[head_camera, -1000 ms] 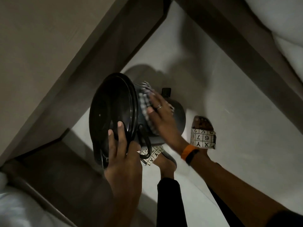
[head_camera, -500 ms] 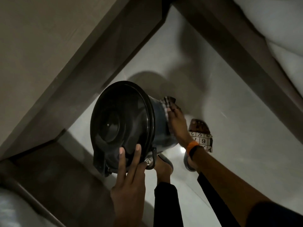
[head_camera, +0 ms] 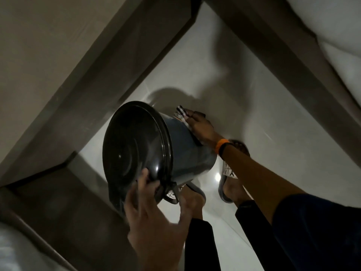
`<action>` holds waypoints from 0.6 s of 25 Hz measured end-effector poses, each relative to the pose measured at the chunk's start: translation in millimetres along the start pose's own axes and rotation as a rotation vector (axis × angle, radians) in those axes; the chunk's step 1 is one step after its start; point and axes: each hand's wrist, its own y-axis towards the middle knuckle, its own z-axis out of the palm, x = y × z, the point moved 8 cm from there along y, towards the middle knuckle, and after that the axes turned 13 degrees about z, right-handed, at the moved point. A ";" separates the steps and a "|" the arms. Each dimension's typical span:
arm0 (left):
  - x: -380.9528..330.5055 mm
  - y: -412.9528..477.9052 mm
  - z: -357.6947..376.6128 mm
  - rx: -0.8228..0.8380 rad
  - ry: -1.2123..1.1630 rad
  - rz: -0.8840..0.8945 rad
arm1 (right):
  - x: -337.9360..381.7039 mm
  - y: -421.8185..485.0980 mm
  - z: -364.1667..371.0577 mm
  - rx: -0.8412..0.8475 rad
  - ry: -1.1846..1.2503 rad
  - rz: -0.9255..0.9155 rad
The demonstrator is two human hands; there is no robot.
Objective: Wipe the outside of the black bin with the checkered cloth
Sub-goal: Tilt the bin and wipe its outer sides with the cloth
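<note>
The black bin [head_camera: 187, 153] is tipped toward me, its round black lid [head_camera: 134, 151] facing the camera and its body slanting down to the right. My left hand [head_camera: 154, 218] grips the lid's lower rim beside the metal handle [head_camera: 172, 194]. The checkered cloth [head_camera: 181, 114] lies against the far upper side of the bin wall, pressed there by my right hand [head_camera: 201, 128]. Most of the cloth is hidden under that hand and behind the bin.
The pale tiled floor [head_camera: 263, 106] lies below, with my two sandalled feet [head_camera: 228, 182] just under the bin. A brown furniture panel [head_camera: 48, 55] runs along the left. White bedding [head_camera: 332, 32] fills the upper right, and more sits at the lower left corner.
The bin's lid has turned to the left. My right hand has slid the cloth farther round to the bin's far upper side. My left hand has shifted its grip on the lid rim.
</note>
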 end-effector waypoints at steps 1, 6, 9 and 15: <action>-2.2 12.3 2.0 0.058 0.060 -0.041 | -6.5 -6.7 1.1 -0.022 0.022 -0.002; 6.0 104.3 8.0 0.376 0.396 -0.091 | -50.9 -16.5 7.8 -0.055 -0.015 0.064; -2.7 122.6 21.9 0.606 0.538 0.085 | -63.4 -10.0 10.2 -0.103 -0.037 0.091; -12.5 118.0 24.7 0.684 0.553 0.125 | 1.2 -30.6 41.8 -0.039 0.076 0.027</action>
